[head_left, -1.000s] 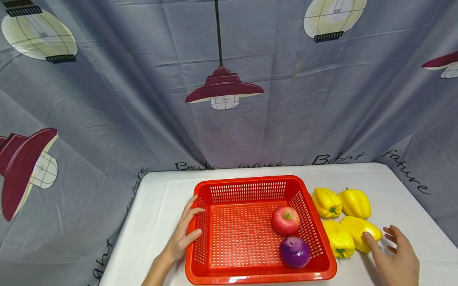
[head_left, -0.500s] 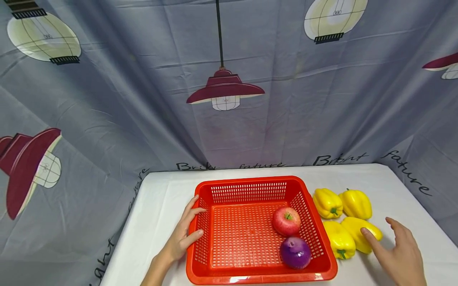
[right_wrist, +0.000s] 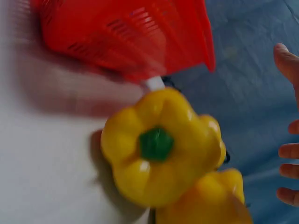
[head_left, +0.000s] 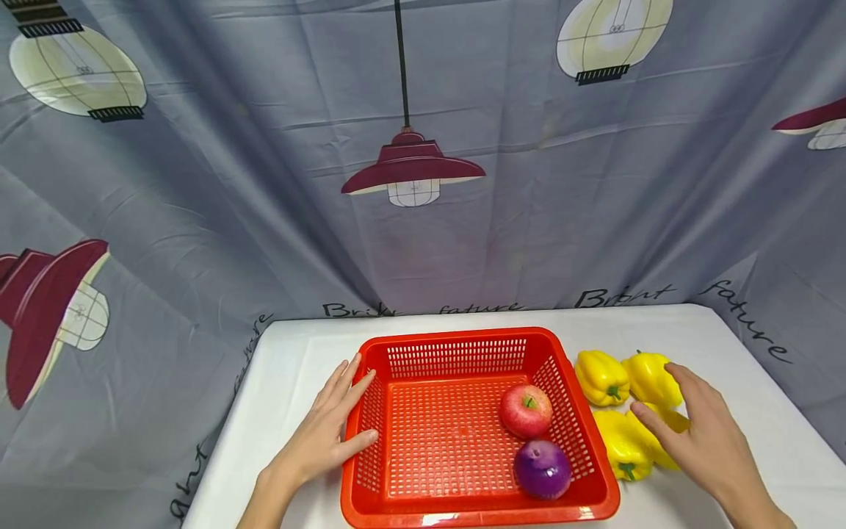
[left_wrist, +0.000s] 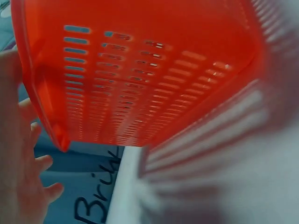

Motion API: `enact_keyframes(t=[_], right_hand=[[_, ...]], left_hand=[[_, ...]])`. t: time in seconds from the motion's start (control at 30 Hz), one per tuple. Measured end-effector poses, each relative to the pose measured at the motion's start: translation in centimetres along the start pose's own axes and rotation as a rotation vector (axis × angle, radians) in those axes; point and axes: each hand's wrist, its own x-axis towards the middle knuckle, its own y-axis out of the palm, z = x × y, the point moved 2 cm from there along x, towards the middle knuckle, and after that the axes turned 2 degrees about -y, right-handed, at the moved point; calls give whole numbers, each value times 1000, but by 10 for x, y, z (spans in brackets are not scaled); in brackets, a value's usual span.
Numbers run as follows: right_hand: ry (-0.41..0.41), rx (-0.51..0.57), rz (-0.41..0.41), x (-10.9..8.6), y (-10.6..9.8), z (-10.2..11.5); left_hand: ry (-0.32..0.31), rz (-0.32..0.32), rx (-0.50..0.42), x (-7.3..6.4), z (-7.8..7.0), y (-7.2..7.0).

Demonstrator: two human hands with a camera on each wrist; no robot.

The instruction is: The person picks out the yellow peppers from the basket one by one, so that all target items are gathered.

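Observation:
A red plastic basket (head_left: 476, 516) sits mid-table, holding an apple (head_left: 525, 411) and a purple onion (head_left: 543, 470) along its right side. At its left rim, my left hand (head_left: 320, 433) has fingers spread and thumb extended over the edge; in the left wrist view the fingers (left_wrist: 44, 163) stand apart beside the basket wall (left_wrist: 154, 112). My right hand (head_left: 710, 441) hovers over several yellow bell peppers (head_left: 602, 378), thumb and fingers apart, holding nothing. It partly hides the rear right pepper (head_left: 651, 376) and the front ones. One pepper (right_wrist: 168, 149) fills the right wrist view's middle.
A white cloth (head_left: 291, 367) covers the table. Behind it hangs a grey-blue curtain (head_left: 297, 184) printed with lamps and lettering. The peppers lie close together along the basket's right wall.
My right hand has moved left and farther over the peppers, covering more of them. The left hand's fingers have straightened and shifted slightly at the rim. Basket, apple and onion stay put.

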Motion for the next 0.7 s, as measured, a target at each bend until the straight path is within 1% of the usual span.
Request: enact_keyframes(t=[0.07, 0.13, 0.2, 0.27, 0.4, 0.5, 0.57, 0.7], right_hand=[[-51, 1, 3, 4, 0, 8], [-86, -11, 8, 8, 0, 17], [-133, -20, 3, 12, 0, 24], [-182, -35, -5, 16, 1, 31], [-273, -63, -35, 23, 3, 43], [-322, -97, -49, 28, 4, 51], [-345, -113, -42, 32, 6, 57], [-369, -137, -3, 40, 8, 68]], left_hand=[[1, 1, 77, 4, -3, -3], [7, -5, 147, 8, -5, -6], [3, -10, 185, 11, -7, -9], [-10, -12, 203, 13, -8, -10], [-61, 7, 223, 14, -9, -12], [-92, 23, 244, 15, -10, -11], [-97, 28, 270, 16, -11, -10], [-89, 32, 312, 18, -12, -8]])
